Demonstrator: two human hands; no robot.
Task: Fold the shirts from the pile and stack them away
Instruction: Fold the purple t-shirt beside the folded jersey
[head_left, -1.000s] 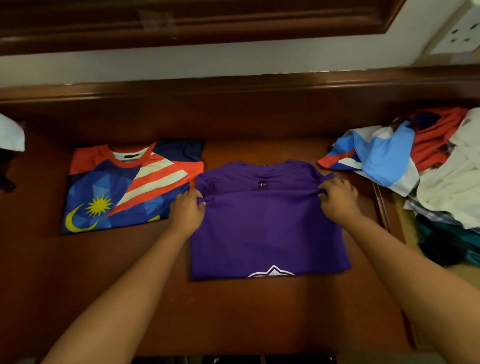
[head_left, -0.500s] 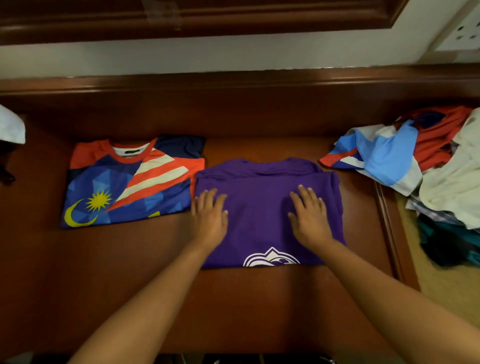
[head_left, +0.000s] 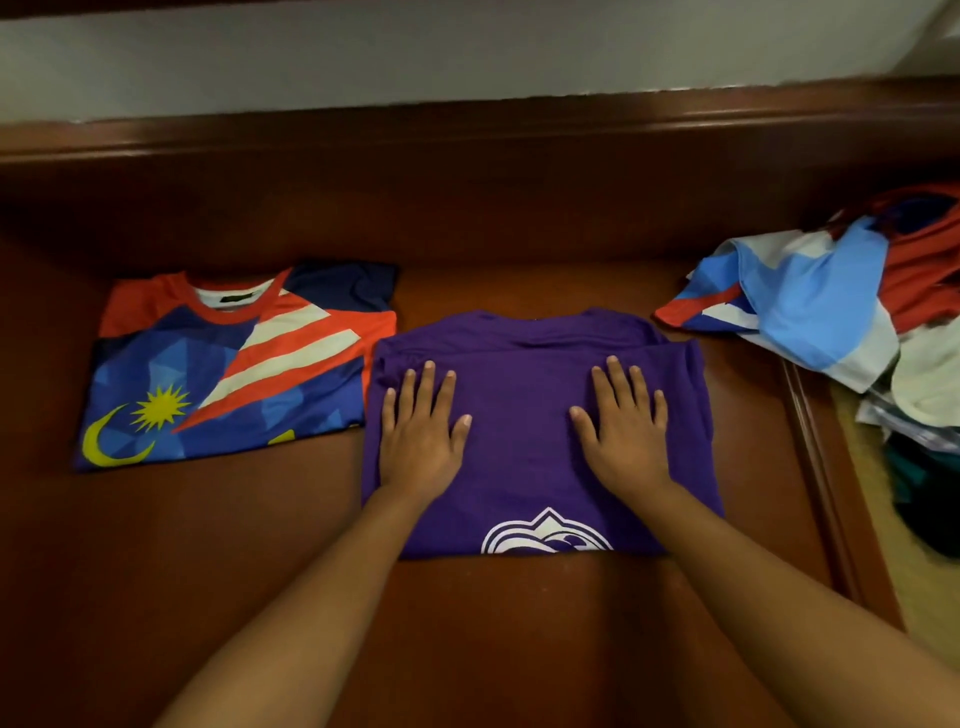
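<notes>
A purple shirt (head_left: 524, 415) lies folded in the middle of the brown wooden surface (head_left: 156, 571), a white emblem showing at its near edge. My left hand (head_left: 421, 431) presses flat on its left half, fingers straight and spread. My right hand (head_left: 626, 426) presses flat on its right half the same way. To the left lies a folded blue, red and white shirt (head_left: 228, 374) with a yellow moon and star. A loose pile of shirts (head_left: 841, 312) sits at the right, with a light blue one on top.
A raised wooden ledge (head_left: 467, 135) runs along the back under a pale wall. The wooden surface ends at a ridge (head_left: 821, 493) on the right, where the pile spills over it.
A second ago both hands pinched the shirt's folded edge near the collar. They then let go and now lie flat on top of the folded purple shirt.
</notes>
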